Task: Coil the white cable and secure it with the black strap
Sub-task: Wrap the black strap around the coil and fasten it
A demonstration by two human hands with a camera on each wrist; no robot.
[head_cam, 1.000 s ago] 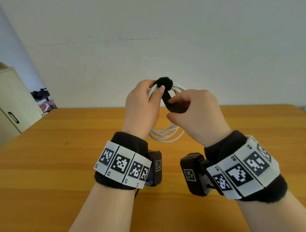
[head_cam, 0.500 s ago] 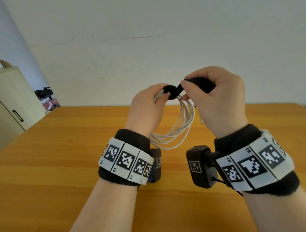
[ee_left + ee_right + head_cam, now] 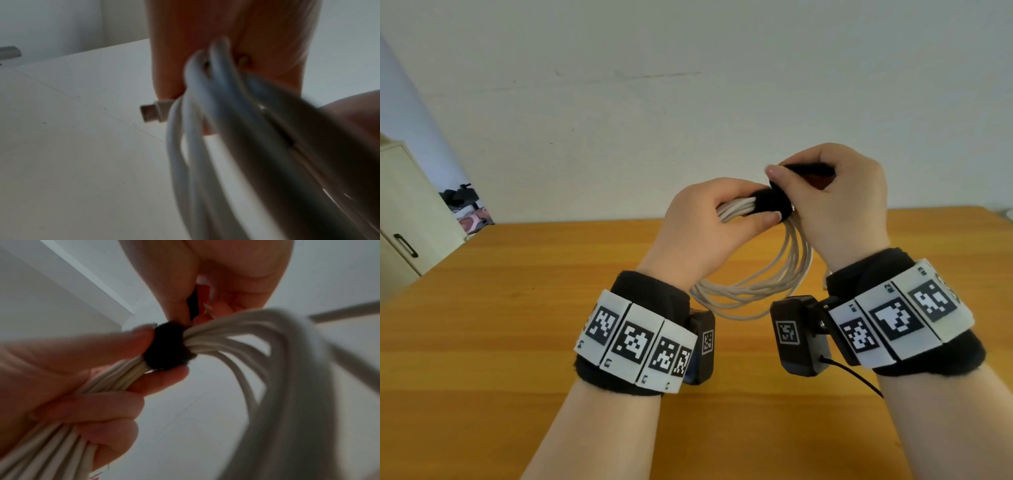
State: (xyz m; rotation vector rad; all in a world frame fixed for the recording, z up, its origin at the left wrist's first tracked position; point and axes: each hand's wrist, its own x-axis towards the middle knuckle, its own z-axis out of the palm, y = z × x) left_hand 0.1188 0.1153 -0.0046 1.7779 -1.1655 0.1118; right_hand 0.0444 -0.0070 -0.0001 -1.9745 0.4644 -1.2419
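Observation:
The white cable [image 3: 763, 287] hangs as a coil of several loops above the wooden table. My left hand [image 3: 709, 226] grips the top of the bundle, thumb and fingers just left of the black strap [image 3: 774, 204], which is wound around the strands. My right hand [image 3: 835, 202] pinches the strap's free end and holds it up and to the right of the wrap. In the right wrist view the black strap [image 3: 167, 347] circles the white cable [image 3: 236, 337] tightly, held by left fingers [image 3: 102, 347]. The left wrist view shows blurred white cable [image 3: 197, 129] loops and a plug [image 3: 152, 112].
The wooden table [image 3: 517, 308] spreads below both hands. A pale cabinet [image 3: 404, 205] with a dark handle stands at the far left. Dark clutter [image 3: 465, 202] lies beyond the table's back left corner. A white wall is behind.
My right hand has brought the strap's free end from below the bundle up over its top. Both hands and the coil have shifted right, and the coil's top now lies more level.

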